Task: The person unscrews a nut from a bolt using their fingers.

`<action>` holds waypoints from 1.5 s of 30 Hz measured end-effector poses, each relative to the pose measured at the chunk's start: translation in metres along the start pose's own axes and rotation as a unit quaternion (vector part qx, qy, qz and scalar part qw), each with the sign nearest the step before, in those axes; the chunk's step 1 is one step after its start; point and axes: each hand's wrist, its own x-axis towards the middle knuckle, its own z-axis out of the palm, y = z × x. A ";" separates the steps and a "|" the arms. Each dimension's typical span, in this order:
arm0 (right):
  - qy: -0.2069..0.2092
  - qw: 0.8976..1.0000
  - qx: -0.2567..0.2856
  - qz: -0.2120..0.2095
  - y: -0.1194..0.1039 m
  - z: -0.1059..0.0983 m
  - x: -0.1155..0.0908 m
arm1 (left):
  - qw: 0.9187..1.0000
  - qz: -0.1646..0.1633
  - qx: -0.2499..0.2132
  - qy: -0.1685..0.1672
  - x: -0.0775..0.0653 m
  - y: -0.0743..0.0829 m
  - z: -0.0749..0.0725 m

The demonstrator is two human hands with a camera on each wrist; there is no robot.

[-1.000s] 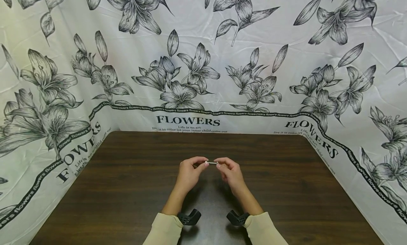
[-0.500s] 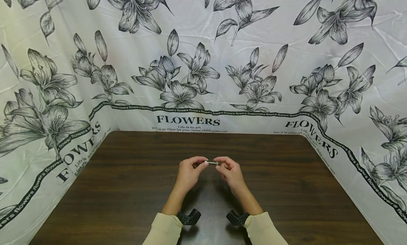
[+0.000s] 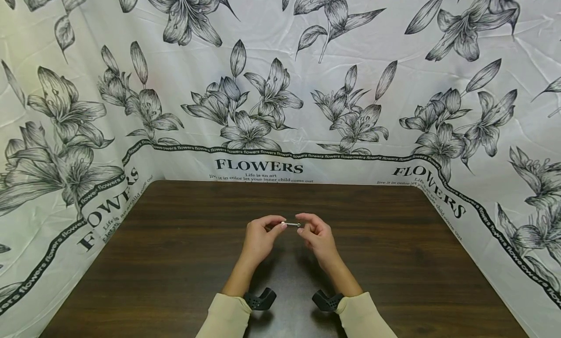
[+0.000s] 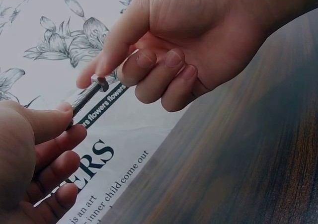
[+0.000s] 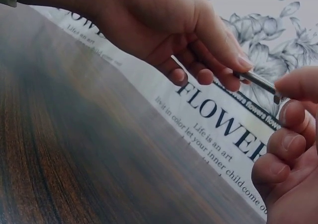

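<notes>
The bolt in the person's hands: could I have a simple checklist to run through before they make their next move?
1. Left hand has a hold on the bolt: ok, thumb and finger pinch one end.
2. Bolt is off the table: ok, it is held in the air.
3. Right hand is at the six-sided piece: ok, it is right beside it.
4. Right hand grips that piece firmly: cannot tell; from the head view its forefinger looks apart from it.
5. Six-sided piece is a loose nut, not the bolt's own head: cannot tell.
</notes>
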 end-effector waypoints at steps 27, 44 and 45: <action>0.016 0.991 -0.060 0.120 -0.032 0.009 -0.002 | 1.000 0.008 -0.003 -0.001 -0.001 0.000 0.002; 0.004 0.998 -0.005 0.059 -0.027 0.006 -0.003 | 1.000 0.014 0.002 0.004 -0.001 0.000 0.001; 0.003 0.998 -0.004 0.058 -0.027 0.006 -0.003 | 1.000 0.013 0.002 0.005 -0.001 0.000 0.001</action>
